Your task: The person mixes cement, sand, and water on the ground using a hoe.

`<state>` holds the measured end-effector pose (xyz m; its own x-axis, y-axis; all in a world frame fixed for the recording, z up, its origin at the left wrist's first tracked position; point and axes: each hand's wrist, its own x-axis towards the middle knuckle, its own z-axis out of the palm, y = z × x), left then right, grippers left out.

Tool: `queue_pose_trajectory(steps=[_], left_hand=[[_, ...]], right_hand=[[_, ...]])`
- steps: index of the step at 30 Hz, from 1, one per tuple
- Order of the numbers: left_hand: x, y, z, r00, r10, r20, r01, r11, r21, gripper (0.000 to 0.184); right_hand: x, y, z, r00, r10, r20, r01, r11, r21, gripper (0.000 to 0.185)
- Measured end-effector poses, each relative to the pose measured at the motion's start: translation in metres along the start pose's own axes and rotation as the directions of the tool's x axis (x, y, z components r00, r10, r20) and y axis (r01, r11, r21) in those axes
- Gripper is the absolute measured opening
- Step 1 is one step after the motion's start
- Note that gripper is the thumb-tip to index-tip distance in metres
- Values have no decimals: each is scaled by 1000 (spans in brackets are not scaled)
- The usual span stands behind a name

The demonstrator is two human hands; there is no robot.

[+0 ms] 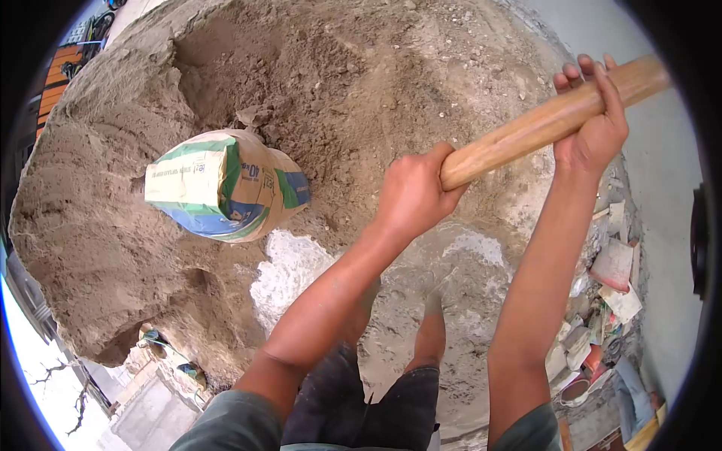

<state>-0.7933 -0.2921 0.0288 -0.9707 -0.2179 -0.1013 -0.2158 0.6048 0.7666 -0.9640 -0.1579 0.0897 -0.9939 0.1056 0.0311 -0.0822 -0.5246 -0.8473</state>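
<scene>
A thick, smooth wooden handle (519, 134) runs slanting from the middle of the view up to the upper right. My left hand (412, 194) is closed around its lower end. Farther up, my right hand (594, 139) holds the handle from below, its fingers loosely curled around the wood. Whatever is on the handle's far end lies outside the view. Left of my hands, a paper sack (248, 184) printed in green, blue and tan, marked 40 kg, rests on the sandy pile. White powder (289, 274) lies just below the sack, partly behind my left forearm.
A big heap of brown sand (98, 225) fills the left and top. Rubble and scraps (602, 301) line the foot of the grey wall (673, 225) at right. Concrete blocks (154, 417) stand at lower left. My legs are on grey, powdery ground (398, 331).
</scene>
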Motion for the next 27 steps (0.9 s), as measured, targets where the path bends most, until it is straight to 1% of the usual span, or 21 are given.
queue_pose_trajectory(steps=[1,2,3,4,5,6,7,8,9,10,12,13,14,16,18,20,22,24,26,27], left_hand=[[0,-18,-19,998,-51,-45,53,998,30,29],[-2,-35,-36,991,-97,-88,102,993,57,29],[-21,-59,-46,966,-245,-78,250,966,60,29],[-55,-87,-45,919,-389,-71,393,917,64,29],[-99,-116,-35,847,-532,-20,532,843,85,31],[-152,-140,-20,773,-634,21,634,773,18,32],[-205,-150,-2,782,-624,-4,617,774,-144,34],[-217,-141,-10,611,-782,123,771,554,-314,31],[-228,-127,-25,401,-865,300,872,261,-413,28],[-224,-121,-36,417,-841,345,864,248,-439,26],[-200,-109,-58,463,-784,413,834,228,-503,23],[-180,-94,-69,495,-746,445,818,228,-528,20],[-161,-79,-80,533,-705,467,783,202,-589,21],[-148,-44,-99,565,-637,525,730,89,-677,24],[-152,-6,-112,555,-548,626,769,51,-637,28],[-163,28,-113,529,-458,714,807,13,-590,33],[-185,64,-104,461,-372,806,858,-43,-511,38],[-197,98,-95,399,-297,868,902,-43,-429,43],[-208,132,-72,327,-183,927,942,-15,-335,46],[-215,150,-59,294,-139,946,955,0,-297,46]], right_hand=[[-7,39,24,1000,19,-8,-19,997,-76,40],[-29,79,46,980,195,-23,-196,981,-18,36],[-64,113,65,915,400,-51,-401,916,-15,29],[-102,155,68,855,517,-36,-518,851,-89,20],[-148,197,61,735,676,-57,-670,710,-216,18],[-197,232,50,546,835,-73,-805,498,-323,16],[-241,259,42,365,925,-106,-829,271,-489,14],[-279,287,35,160,979,-128,-850,70,-523,12],[-291,286,44,166,975,-150,-843,61,-534,12],[-295,287,54,171,973,-158,-831,56,-553,13],[-278,281,56,138,986,-98,-815,56,-577,12],[-257,281,62,144,988,-53,-804,86,-588,12],[-237,273,69,131,991,-39,-816,85,-572,12],[-218,238,77,56,998,-40,-848,26,-530,14],[-213,200,63,15,1000,-19,-887,5,-461,14],[-214,157,48,8,1000,-23,-918,-2,-396,13],[-219,107,19,13,997,-72,-947,-11,-321,12],[-227,61,-17,5,999,-43,-977,-4,-214,12],[-233,11,-52,46,991,-126,-997,38,-63,13],[-240,-14,-80,37,985,-167,-999,39,8,12]])
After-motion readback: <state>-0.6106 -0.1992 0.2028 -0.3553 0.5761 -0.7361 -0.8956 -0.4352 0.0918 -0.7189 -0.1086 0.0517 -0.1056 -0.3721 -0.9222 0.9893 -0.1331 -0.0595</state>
